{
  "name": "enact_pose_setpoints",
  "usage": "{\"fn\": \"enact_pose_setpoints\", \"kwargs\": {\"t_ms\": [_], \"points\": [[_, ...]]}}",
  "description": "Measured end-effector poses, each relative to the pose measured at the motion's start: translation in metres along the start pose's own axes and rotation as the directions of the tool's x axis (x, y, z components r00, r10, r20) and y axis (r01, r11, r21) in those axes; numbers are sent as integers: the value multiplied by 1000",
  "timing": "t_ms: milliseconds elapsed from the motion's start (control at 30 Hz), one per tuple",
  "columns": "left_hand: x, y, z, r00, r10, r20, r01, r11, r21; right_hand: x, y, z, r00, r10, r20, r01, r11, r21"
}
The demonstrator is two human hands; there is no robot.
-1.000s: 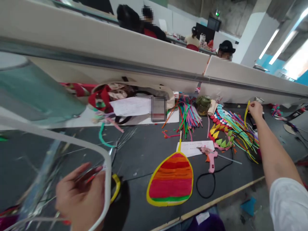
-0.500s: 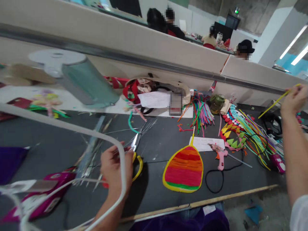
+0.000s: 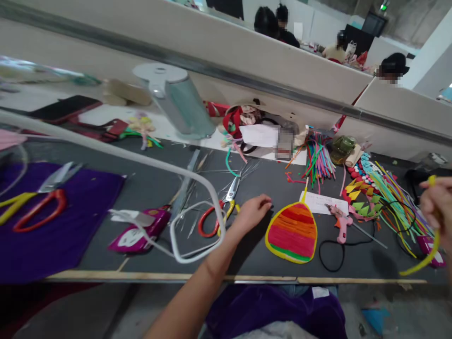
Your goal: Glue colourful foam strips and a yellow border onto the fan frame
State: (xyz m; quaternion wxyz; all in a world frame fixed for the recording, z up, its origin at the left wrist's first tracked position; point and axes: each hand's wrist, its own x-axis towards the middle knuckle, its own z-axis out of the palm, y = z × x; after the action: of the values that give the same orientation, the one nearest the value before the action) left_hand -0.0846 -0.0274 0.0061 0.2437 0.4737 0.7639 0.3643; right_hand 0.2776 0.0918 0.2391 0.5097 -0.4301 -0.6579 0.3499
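Note:
My left hand [image 3: 252, 214] hovers over the dark table between a pair of scissors and a fan-shaped piece. Its fingers are loosely bent, and nothing shows in them. The scissors [image 3: 231, 190], with red and yellow handles, lie to its left, partly behind a white lamp frame. Right of the hand lies the fan-shaped piece [image 3: 292, 233], striped red, orange, pink and green with a yellow rim. At the right edge my right hand [image 3: 436, 202] is closed on a yellow pipe cleaner [image 3: 432, 252], whose lower part curves down to the left. Part of this hand is cut off.
A pink glue gun [image 3: 342, 225] with a black cord lies right of the fan. Bundled pipe cleaners [image 3: 319, 157] lie behind it. The white lamp frame [image 3: 197, 176] crosses the left side. More scissors [image 3: 42, 200] rest on purple cloth [image 3: 88, 207]. Several people sit beyond the partition [image 3: 226, 70].
My left hand has left the scissors and moved right toward the fan. My right hand has come down with the yellow pipe cleaner, which now curves. The view has swung left.

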Motion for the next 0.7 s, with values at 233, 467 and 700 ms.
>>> {"fn": "enact_pose_setpoints", "kwargs": {"t_ms": [233, 467, 700], "points": [[-1, 13, 3, 964, -64, 259, 8, 977, 215, -83, 54, 54, 825, 456, 333, -559, 745, 364], [5, 21, 11, 921, -146, 360, 29, 950, 312, -130, 94, 96, 702, 561, 438, -710, 594, 378], [7, 22, 18, 908, -124, 400, 38, 975, 217, -165, 130, 106, 658, 614, 436, -752, 576, 322]]}}
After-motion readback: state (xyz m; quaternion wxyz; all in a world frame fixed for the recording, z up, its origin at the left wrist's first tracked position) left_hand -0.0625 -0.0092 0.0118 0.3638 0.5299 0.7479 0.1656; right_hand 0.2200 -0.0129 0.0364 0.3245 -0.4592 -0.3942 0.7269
